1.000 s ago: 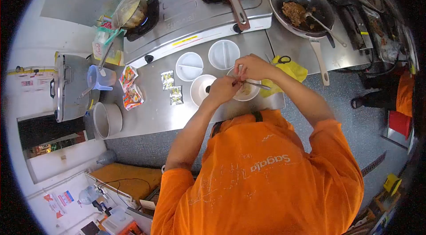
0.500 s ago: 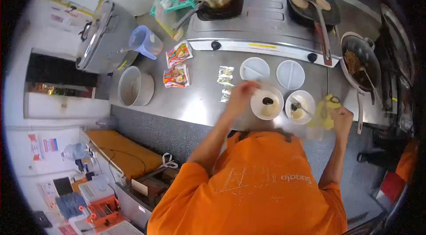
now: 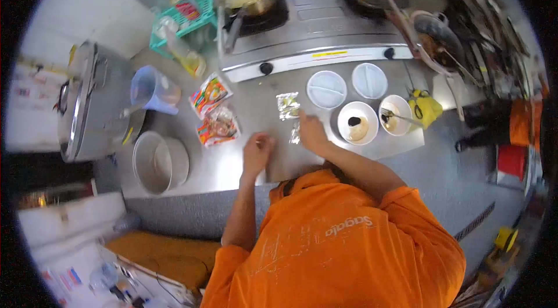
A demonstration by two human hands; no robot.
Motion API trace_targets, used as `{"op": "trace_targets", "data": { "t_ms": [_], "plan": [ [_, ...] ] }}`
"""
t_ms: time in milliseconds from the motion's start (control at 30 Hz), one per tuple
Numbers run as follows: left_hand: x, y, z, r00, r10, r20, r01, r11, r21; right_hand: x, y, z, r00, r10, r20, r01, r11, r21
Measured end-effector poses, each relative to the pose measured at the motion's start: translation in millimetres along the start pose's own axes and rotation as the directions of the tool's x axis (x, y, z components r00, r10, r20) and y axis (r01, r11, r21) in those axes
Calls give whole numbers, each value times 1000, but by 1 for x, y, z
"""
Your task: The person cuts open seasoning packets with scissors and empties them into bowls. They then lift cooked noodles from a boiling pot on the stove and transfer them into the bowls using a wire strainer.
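The person's right hand (image 3: 314, 133) is covering part of the lower silver sachet (image 3: 294, 132) on the steel desk (image 3: 258, 104), while the upper silver sachet (image 3: 288, 104) is lying just beyond it, nearer the stove (image 3: 319, 29). Its fingers are pointing toward the upper sachet, blur leaving me unable to say whether they are gripping or touching either one. The left hand (image 3: 257, 154) is sitting left of the sachets near the desk's front edge, its fingers showing curled; I cannot make out whether they are holding anything. To its left, two red-orange packets (image 3: 211, 96) are lying next to each other. Right of the right hand, a white bowl (image 3: 357, 108) is holding dark and pale seasonings, and just beside it a smaller white bowl (image 3: 398, 100) is carrying a fork (image 3: 406, 119). Behind these, two divided dishes (image 3: 319, 96) are standing near the stove.
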State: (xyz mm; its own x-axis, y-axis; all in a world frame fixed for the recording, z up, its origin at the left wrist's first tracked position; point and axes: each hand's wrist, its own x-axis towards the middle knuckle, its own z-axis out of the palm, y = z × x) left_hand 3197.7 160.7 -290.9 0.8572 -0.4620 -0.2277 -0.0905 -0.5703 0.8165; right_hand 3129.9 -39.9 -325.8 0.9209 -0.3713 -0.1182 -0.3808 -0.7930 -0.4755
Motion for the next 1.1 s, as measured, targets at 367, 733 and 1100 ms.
{"op": "trace_targets", "data": {
  "t_ms": [367,733,1100],
  "plan": [
    [-10,73,-8,831,264,490,-277,960,-48,-72,-29,-94,997,-13,81,-54,638,768],
    [-33,150,-73,888,424,180,-461,821,338,-98,261,-229,649,564,-510,-484,824,294],
    [-60,212,36,988,103,118,-118,985,125,-76,350,-223,940,270,-209,-301,943,-139]
  ]
}}
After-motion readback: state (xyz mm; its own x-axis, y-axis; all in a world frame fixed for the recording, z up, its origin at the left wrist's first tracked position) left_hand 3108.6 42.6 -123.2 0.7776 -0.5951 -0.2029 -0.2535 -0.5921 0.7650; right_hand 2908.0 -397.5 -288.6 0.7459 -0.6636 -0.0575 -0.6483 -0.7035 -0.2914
